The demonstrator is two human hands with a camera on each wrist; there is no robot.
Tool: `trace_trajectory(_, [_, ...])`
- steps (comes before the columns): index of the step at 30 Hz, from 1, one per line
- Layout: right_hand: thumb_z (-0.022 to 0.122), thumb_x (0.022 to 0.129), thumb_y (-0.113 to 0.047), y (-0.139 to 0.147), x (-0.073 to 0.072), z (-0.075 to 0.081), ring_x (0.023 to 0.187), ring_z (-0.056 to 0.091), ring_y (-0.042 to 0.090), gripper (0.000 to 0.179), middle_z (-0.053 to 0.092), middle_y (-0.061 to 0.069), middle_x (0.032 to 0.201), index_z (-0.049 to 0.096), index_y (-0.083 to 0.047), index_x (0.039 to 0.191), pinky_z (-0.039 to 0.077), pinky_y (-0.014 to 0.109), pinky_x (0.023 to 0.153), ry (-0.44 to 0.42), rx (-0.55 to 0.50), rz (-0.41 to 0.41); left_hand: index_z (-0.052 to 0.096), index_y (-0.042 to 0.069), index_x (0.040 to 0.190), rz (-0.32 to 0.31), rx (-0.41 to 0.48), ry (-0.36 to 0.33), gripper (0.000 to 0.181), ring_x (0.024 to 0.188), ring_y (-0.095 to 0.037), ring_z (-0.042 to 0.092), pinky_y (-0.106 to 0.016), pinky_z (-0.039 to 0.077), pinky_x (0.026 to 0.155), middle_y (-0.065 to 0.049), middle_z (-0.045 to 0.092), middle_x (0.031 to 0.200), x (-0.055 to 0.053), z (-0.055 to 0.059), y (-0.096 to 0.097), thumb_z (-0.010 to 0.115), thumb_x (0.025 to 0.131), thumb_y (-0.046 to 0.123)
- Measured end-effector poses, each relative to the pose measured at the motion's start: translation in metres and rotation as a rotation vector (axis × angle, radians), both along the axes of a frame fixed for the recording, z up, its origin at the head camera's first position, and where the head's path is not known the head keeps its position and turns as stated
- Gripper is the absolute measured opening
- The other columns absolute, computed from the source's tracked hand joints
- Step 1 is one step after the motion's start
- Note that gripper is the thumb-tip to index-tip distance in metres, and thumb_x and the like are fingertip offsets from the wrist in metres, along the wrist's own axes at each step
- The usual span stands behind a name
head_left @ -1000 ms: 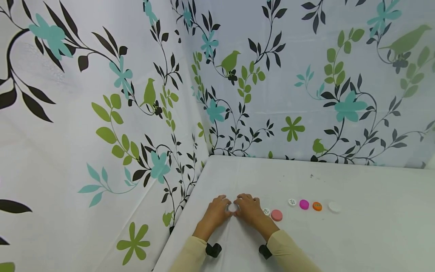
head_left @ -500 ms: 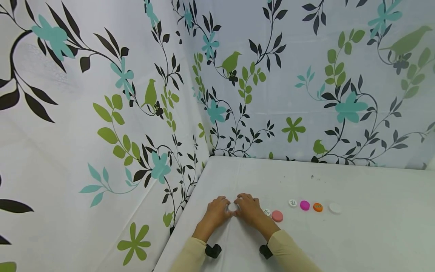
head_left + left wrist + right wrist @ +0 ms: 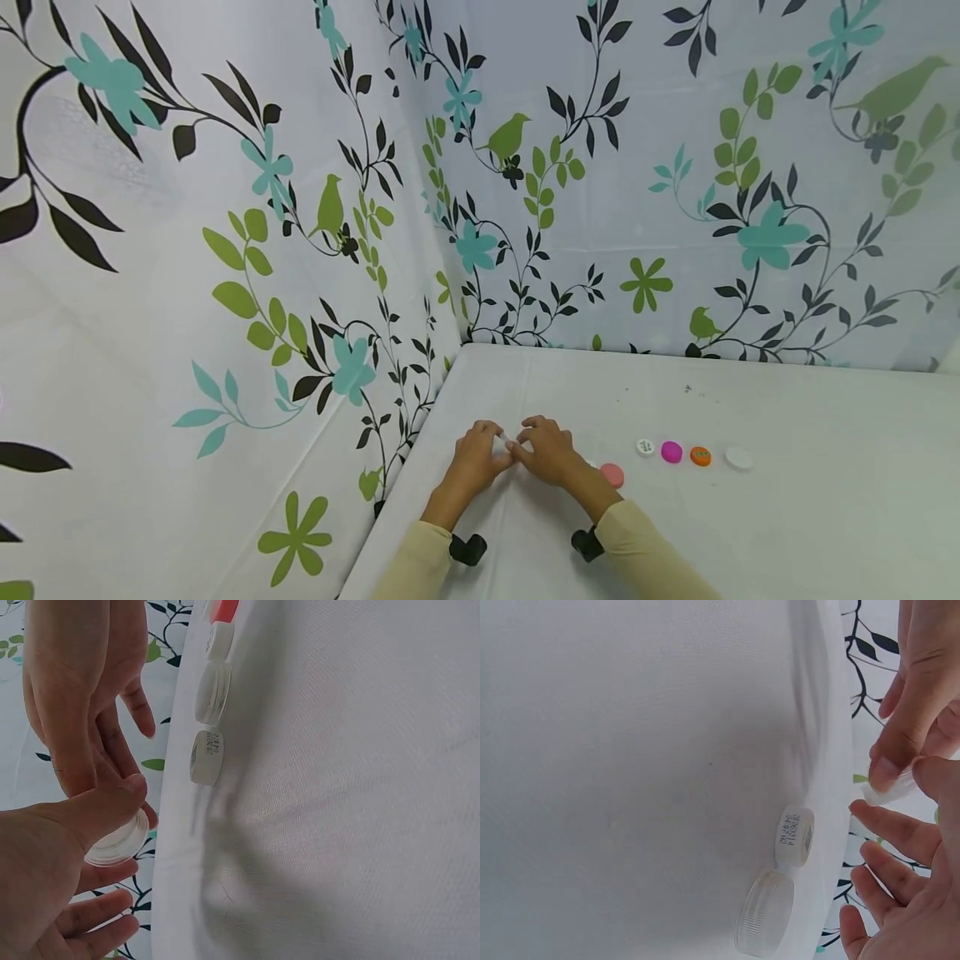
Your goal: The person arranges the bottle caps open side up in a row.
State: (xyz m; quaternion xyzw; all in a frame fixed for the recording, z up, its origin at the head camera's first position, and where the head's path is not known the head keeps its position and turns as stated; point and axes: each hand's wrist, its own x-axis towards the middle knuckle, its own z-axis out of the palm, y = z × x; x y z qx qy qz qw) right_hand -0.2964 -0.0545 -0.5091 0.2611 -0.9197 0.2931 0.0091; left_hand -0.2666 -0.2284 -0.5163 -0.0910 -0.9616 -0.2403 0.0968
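Observation:
A clear, round plastic cap (image 3: 124,844) is held between both hands, slanted above the white table. My left hand (image 3: 474,454) pinches it, thumb (image 3: 112,806) laid across its face. From the other side my right hand (image 3: 547,450) grips its edge between thumb and index finger, its other fingers (image 3: 889,892) spread apart. The fingers hide much of the cap. Closest to the hands on the table, a white cap with printed side (image 3: 793,836) stands beside a clear ribbed cap (image 3: 765,915).
A pink cap (image 3: 612,476) lies by the right forearm. Farther right, a white cap (image 3: 645,447), a magenta cap (image 3: 671,452), an orange cap (image 3: 701,456) and a whitish cap (image 3: 738,458) form a row. Leaf-printed cloth (image 3: 555,283) rises behind the table.
Both hands have moved slightly forward, and the clear cap between them now slants. The right forearm covers more of the white cap beside the pink one. The other caps stay put.

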Motion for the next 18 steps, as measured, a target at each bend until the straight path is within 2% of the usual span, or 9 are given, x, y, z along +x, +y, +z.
trace_trajectory(3, [0.06,0.107,-0.039,-0.0002,-0.0003,-0.0011,0.128,0.058,0.041,0.037,0.064,0.017,0.138,0.082,-0.009,0.105,0.047,0.067,0.093,-0.018,-0.012,-0.003,0.068,0.006,0.113,0.003,0.008,0.007,0.034,0.118,-0.036,0.063,-0.061,0.046,0.101,-0.017,0.063,0.13,0.0001,-0.001,0.0016,0.078,0.097,0.034])
trace_trajectory(8, [0.058,0.108,-0.039,0.0013,-0.0012,-0.0025,0.128,0.059,0.042,0.038,0.066,0.017,0.136,0.082,-0.009,0.107,0.047,0.067,0.093,-0.026,-0.029,-0.009,0.068,0.006,0.111,0.002,-0.001,0.036,0.033,0.114,-0.035,0.064,-0.06,0.047,0.099,-0.016,0.063,0.126,-0.0003,-0.0015,0.003,0.08,0.095,0.033])
trace_trajectory(14, [0.062,0.107,-0.031,0.0037,-0.0015,-0.0038,0.127,0.059,0.04,0.031,0.064,0.018,0.136,0.075,-0.008,0.125,0.047,0.066,0.093,0.007,-0.093,0.002,0.067,0.005,0.111,0.02,0.008,0.043,0.038,0.113,-0.035,0.063,-0.059,0.045,0.099,-0.015,0.062,0.124,-0.0005,0.0023,0.0032,0.084,0.092,0.033])
trace_trajectory(18, [0.064,0.106,-0.024,0.0048,-0.0021,-0.0053,0.123,0.06,0.039,0.033,0.064,0.016,0.135,0.069,-0.013,0.137,0.048,0.063,0.09,0.068,-0.064,0.036,0.066,0.005,0.113,0.03,-0.014,0.031,0.039,0.113,-0.033,0.063,-0.057,0.041,0.099,-0.014,0.062,0.124,0.0007,0.0046,0.0032,0.085,0.09,0.031])
